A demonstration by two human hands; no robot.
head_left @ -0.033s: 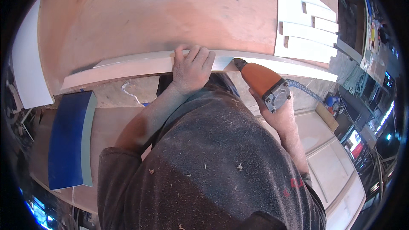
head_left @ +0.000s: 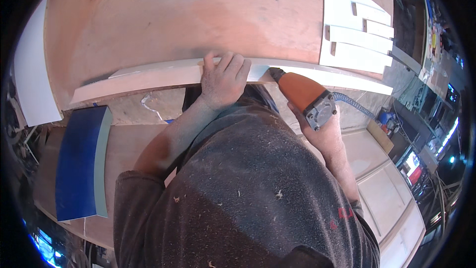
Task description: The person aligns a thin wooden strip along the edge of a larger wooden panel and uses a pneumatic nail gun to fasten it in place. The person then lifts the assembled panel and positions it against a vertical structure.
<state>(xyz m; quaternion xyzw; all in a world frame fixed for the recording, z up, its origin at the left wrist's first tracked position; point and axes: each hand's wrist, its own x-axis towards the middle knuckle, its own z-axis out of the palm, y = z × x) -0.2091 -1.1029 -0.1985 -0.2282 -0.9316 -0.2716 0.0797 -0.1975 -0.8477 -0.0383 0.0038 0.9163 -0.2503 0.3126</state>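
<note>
One small slide along the pale strip (head_left: 163, 76)!

The orange tool (head_left: 301, 91) nudges leftward, so its contact spot seems to travel. The right hand (head_left: 325, 135) wraps its metal-capped rear; the left hand (head_left: 222, 82) grips over the strip, long and smooth-faced, along the near edge of the blotchy reddish surface (head_left: 163, 15). Coiled hose (head_left: 354, 103) trails, springy-looking.

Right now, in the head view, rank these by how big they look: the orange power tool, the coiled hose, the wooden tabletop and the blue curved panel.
Largest to smallest, as they look here:
1. Wooden tabletop
2. Blue curved panel
3. Orange power tool
4. Coiled hose
</note>
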